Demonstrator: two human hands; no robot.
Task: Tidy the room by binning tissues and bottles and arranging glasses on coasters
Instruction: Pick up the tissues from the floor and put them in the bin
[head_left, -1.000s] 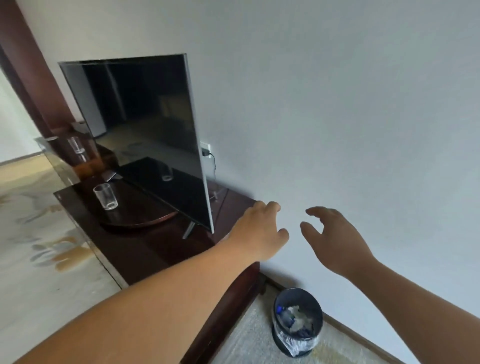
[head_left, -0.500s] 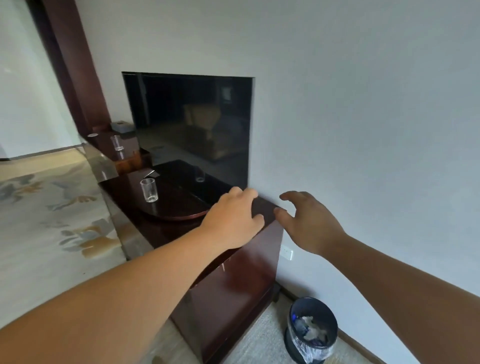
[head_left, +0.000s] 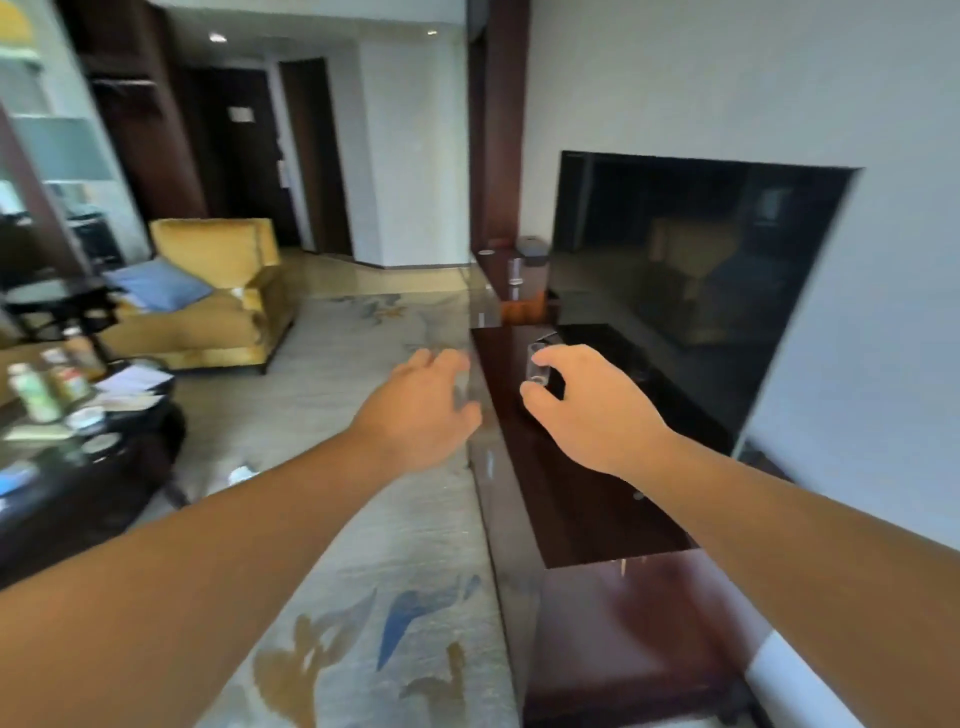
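Single head-worn wide-angle view, looking forward and down along the TV cabinet (head_left: 566, 493), both forearms reaching in from the lower frame, TV (head_left: 691, 291) at right, armchair (head_left: 218, 291) far at left.

Soft, even daylight; motion blur smears the whole frame, with wide-angle bending at edges.

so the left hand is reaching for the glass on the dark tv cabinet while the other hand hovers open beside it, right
Not quite: it is the right hand that reaches for the glass on the dark TV cabinet, fingers curled round it, though the blur hides whether they touch. The left hand is the one hovering open beside it, over the cabinet's edge. The head view shows this.
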